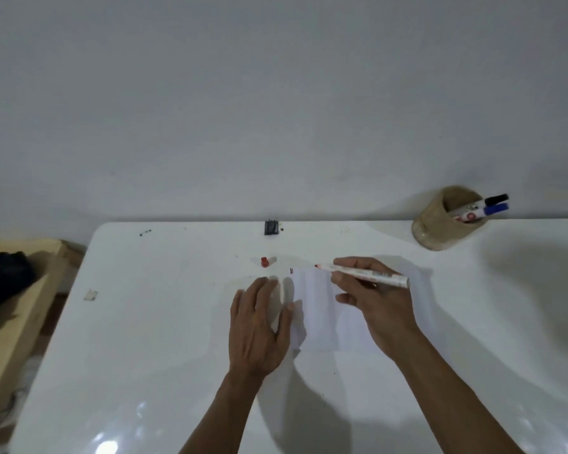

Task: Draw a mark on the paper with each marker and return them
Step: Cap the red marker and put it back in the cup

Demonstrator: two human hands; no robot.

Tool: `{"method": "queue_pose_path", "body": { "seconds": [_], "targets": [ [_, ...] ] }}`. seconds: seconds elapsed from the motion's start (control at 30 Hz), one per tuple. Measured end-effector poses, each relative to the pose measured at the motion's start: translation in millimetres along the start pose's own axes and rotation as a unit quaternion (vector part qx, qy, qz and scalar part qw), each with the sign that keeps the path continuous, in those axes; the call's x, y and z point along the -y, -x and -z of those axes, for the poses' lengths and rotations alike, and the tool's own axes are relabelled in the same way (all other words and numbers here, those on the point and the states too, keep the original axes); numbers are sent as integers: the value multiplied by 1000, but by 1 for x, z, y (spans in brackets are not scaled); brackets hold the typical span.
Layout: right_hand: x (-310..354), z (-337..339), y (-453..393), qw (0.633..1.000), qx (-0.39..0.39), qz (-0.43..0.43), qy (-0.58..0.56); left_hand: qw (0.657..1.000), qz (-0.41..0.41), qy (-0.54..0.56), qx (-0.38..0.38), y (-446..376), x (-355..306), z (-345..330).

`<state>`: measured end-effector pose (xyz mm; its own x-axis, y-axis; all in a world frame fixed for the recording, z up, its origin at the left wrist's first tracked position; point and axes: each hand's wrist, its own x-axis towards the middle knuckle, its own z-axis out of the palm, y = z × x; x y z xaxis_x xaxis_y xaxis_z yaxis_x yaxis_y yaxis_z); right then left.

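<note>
A white sheet of paper [318, 309] lies on the white table [164, 322], with short marks [292, 271] at its far left corner. My right hand [371, 299] grips an uncapped red marker [368, 274], its tip pointing left just above the paper's far edge. My left hand [259, 326] rests flat, fingers spread, on the paper's left edge. The red cap [265, 261] lies on the table beyond my left hand. A tan holder [440, 224] at the back right contains a black marker [496, 199], a blue marker [494, 209] and a red-labelled one.
A small black object [271, 227] sits at the table's far edge by the grey wall. A scrap of tape [91, 294] lies near the left edge. A wooden bench with a dark bundle [4, 280] stands left of the table.
</note>
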<state>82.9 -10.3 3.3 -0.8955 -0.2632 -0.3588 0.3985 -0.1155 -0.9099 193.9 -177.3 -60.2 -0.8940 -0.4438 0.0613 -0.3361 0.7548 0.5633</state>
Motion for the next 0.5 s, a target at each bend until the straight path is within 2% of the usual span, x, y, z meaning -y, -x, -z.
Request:
{"method": "queue_pose_path", "body": {
  "seconds": [0.13,0.37,0.5],
  "targets": [
    [3,3,16,999,-36,-26,-25,996,83,17,-9,-32,-9,19],
    [9,5,13,997,-61,-45,-20,986,87,-98,103,-78,-14,27],
    [12,8,10,996,-65,-47,-39,986,113,-81,95,-79,-14,25]
  ]
}}
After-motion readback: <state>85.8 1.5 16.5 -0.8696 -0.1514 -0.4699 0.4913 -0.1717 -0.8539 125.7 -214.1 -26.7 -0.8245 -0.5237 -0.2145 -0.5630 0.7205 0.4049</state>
